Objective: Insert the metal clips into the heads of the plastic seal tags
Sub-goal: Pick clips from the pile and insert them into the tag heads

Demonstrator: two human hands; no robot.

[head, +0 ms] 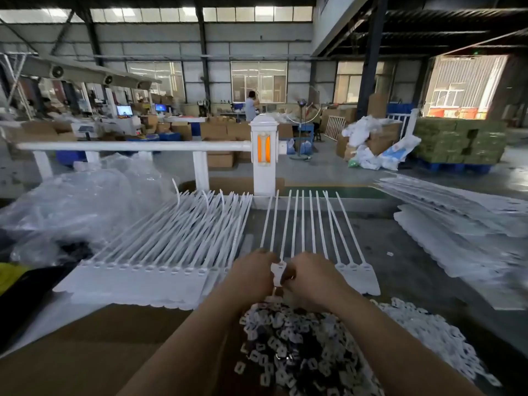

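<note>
White seal tag (pixel 278 271) pinched between left hand (pixel 251 277) and right hand (pixel 307 277).

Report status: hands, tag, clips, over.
Both hands, left and right, pinching one seal tag head. Clip pile lies just below the hands. Clip itself hidden by fingers. Nothing obstructing.

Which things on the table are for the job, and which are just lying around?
For the job:
- left hand and right hand, together gripping one seal tag
- row of seal tags being worked
- pile of metal clips
- stack of seal tags, left

Just lying about:
- clear plastic bags
- cardboard sheet
- white fence post
</note>
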